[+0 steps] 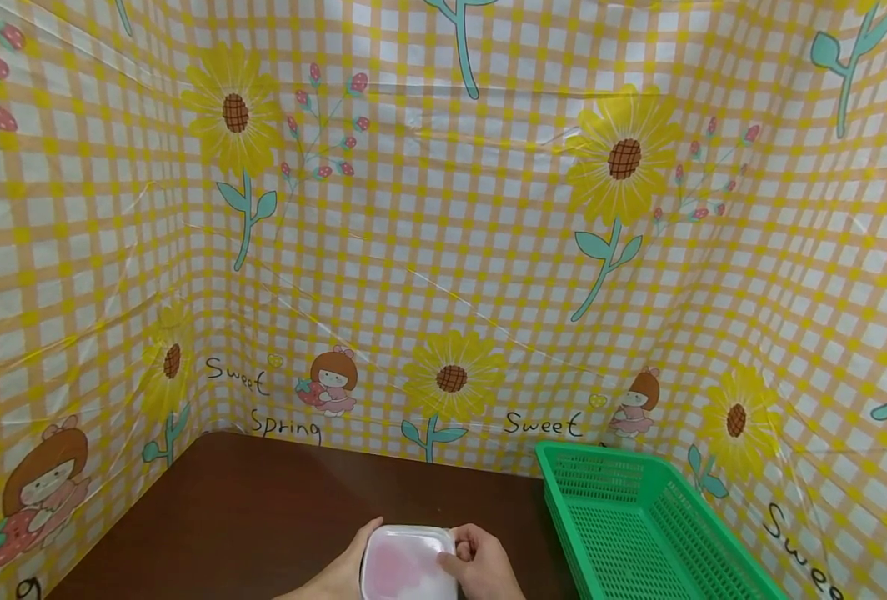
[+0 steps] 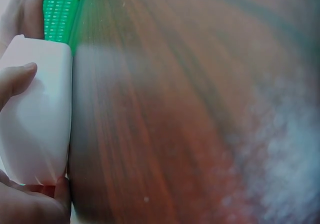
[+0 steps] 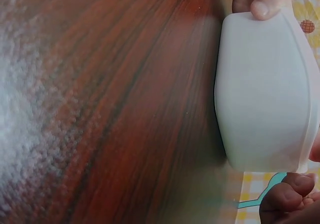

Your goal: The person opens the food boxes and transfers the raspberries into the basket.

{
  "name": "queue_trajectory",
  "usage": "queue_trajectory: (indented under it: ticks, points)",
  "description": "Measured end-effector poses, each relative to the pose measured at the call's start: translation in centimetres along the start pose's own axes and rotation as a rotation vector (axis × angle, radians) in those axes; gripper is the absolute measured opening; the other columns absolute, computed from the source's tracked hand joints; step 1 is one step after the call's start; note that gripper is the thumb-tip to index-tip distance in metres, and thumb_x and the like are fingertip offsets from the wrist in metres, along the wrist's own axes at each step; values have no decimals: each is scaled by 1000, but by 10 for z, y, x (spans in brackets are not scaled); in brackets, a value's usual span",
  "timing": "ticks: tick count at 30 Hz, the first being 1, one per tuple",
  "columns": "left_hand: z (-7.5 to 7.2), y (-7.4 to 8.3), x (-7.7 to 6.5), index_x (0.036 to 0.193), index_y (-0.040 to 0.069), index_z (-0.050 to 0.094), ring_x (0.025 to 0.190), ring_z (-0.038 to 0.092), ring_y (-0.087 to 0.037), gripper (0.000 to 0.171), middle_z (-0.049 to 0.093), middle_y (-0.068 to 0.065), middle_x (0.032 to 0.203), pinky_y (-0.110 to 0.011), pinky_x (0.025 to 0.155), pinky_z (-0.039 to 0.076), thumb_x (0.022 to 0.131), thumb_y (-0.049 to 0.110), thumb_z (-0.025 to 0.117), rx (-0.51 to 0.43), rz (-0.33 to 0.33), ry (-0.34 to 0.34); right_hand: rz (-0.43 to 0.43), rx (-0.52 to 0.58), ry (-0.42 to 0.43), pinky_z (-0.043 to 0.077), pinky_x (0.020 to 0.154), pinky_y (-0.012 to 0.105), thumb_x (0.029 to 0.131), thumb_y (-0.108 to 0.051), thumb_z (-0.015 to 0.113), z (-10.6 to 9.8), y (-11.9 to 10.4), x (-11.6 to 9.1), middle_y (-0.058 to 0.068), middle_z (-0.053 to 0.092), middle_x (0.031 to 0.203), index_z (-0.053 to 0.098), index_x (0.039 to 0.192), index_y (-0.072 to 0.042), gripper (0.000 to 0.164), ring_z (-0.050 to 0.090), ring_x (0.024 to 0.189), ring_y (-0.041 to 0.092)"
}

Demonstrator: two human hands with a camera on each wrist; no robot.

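A small white plastic food container (image 1: 411,568) with a translucent lid sits low in the middle of the head view. Pink shows through its lid. My left hand (image 1: 344,572) grips it along the left side. At the right corner, my right hand (image 1: 487,568) pinches the lid's edge, thumb on top and the other fingers curled beneath. The left wrist view has the container's smooth white side (image 2: 37,129) facing me, a thumb (image 2: 20,80) lying against it. In the right wrist view, curled fingers of my right hand (image 3: 287,200) are at the container's lower end.
A green plastic basket (image 1: 563,521) with perforated walls stands on the right of the dark brown wooden table (image 1: 263,508). A checked, flower-printed sheet (image 1: 443,275) hangs behind and along both sides.
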State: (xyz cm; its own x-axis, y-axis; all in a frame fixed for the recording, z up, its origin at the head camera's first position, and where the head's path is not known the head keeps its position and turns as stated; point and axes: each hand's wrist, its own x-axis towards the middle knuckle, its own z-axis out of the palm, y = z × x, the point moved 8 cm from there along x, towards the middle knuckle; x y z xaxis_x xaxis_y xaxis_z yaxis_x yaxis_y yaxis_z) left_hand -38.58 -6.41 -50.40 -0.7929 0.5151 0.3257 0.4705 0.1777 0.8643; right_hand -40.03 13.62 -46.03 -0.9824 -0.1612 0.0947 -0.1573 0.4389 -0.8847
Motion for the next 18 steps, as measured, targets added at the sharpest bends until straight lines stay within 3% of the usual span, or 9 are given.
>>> queue_trajectory:
  ticks: [3,9,14,18]
  points:
    - [0,-2,0,152,-10,13,118,49,-10,111,38,-29,144,-24,93,45,74,16,88,-17,-18,1,-3,-8,1,34,59,23,85,-9,75,0,-1,0,-4,42,72,62,96,-1,19,43,67,13]
    - [-2,2,1,147,-14,18,118,51,-5,105,48,-29,136,-25,96,45,73,15,88,84,65,43,-7,-22,22,34,59,22,83,-8,75,-1,-3,1,-3,43,74,61,97,-3,21,44,68,13]
    - [-2,-2,3,150,-10,19,116,51,-5,108,48,-24,138,-25,94,45,72,17,89,49,13,38,-6,-45,33,34,58,23,83,-9,75,-2,-5,1,-3,43,73,61,98,-4,22,44,67,13]
    - [-3,1,3,147,-13,21,119,51,-5,105,50,-28,136,-26,97,45,71,14,88,109,54,62,-22,-59,41,34,60,22,83,-10,75,-3,-8,-1,-3,44,74,61,100,-5,23,44,66,12]
